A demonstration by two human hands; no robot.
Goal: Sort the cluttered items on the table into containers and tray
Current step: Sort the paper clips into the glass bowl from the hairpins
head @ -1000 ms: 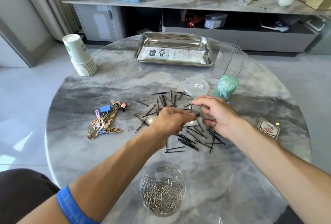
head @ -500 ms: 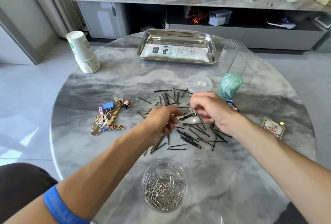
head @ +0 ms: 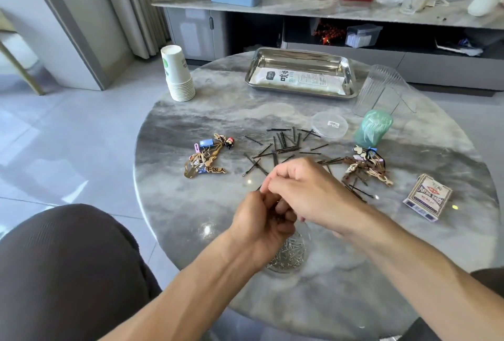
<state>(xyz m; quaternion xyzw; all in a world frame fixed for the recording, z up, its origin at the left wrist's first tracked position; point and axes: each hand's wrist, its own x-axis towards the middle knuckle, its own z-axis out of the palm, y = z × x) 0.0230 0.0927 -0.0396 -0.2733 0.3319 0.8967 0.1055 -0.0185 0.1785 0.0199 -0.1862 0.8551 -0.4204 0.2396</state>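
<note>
Several black bobby pins (head: 283,147) lie scattered in the middle of the marble table (head: 191,204). My left hand (head: 259,229) is curled into a fist around a small bundle of bobby pins, just above the clear round tub of paper clips (head: 290,257). My right hand (head: 308,190) lies over the left one, its fingertips pinching the ends of the same pins. The hands hide most of the bundle and part of the tub. A steel tray (head: 300,53) at the far side holds a white packet (head: 297,80).
Left of the pins lies a heap of hair clips and a blue binder clip (head: 204,158); more hair clips (head: 365,167) are at the right. A clear lid (head: 330,123), green bundle (head: 373,128), ribbed clear container (head: 381,89), card box (head: 428,198) and paper cups (head: 178,73) also stand here.
Both hands have drawn back from the pin pile toward me and met above the paper-clip tub. The left hand now carries gathered pins; fewer pins lie near the front of the pile.
</note>
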